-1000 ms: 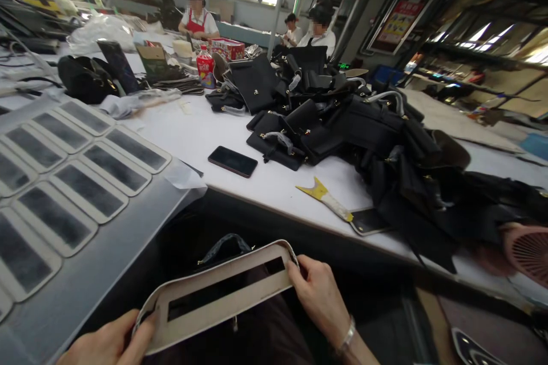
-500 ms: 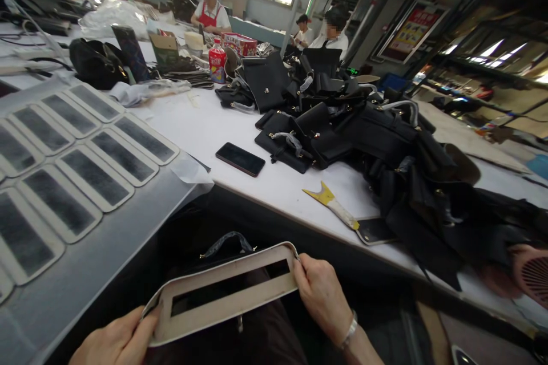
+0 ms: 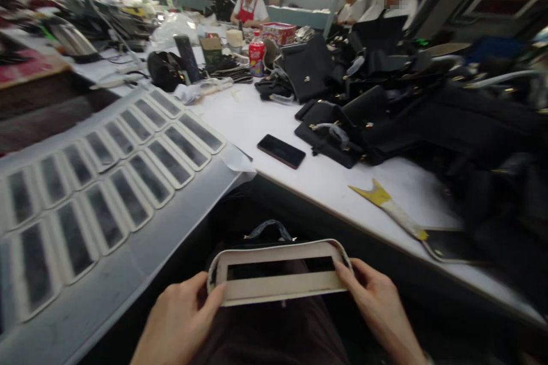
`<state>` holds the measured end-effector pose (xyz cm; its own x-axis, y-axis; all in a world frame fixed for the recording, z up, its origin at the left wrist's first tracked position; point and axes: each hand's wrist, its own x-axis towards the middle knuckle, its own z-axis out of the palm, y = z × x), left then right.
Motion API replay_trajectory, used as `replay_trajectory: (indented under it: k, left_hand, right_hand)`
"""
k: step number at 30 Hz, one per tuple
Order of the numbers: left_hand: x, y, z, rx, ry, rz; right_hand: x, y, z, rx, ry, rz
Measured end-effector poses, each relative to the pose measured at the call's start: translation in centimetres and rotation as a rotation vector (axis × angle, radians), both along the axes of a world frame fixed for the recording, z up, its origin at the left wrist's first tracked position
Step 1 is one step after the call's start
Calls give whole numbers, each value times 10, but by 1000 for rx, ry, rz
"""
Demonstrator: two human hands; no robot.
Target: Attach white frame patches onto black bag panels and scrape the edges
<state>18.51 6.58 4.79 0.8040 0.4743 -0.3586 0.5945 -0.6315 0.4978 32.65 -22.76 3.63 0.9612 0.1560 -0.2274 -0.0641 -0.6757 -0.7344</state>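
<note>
Between my two hands is a beige rectangular frame piece (image 3: 278,291) with rounded corners and a long dark opening. My left hand (image 3: 182,308) grips its left end, thumb on the front face. At the right end, my right hand (image 3: 379,296) pinches the rim between thumb and fingers. Just behind the frame, a black bag part with a plastic-wrapped handle (image 3: 269,228) shows in the dark area over my lap; most of it is hidden.
Rows of beige-edged dark panels (image 3: 158,174) lie on the grey surface at left. On the white table (image 3: 218,117) are a phone (image 3: 281,151), a yellow-tipped tool (image 3: 389,205), a red bottle (image 3: 256,54) and piled black bags (image 3: 385,120). People (image 3: 250,8) sit behind.
The view has swung left, so the table things appear further right. The frame piece, still in both hands, looks more level than before.
</note>
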Motion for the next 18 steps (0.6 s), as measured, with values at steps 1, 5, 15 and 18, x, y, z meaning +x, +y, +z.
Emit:
replay_trajectory:
  k: [1,5,15,18]
  left_hand:
    - [1,-3,5,20,17,-2]
    - [6,-9,12,77,31,12]
    - [13,-11,1,597,188,-405]
    - [13,-12,-4,700,126,-440]
  right_hand:
    - [3,-1,-3,-23,14,-4]
    - [13,-3,-14,-111,15,-54]
    - [15,-11,-28,-129,-267,162]
    - [20,-15,-32,-165,-355,257]
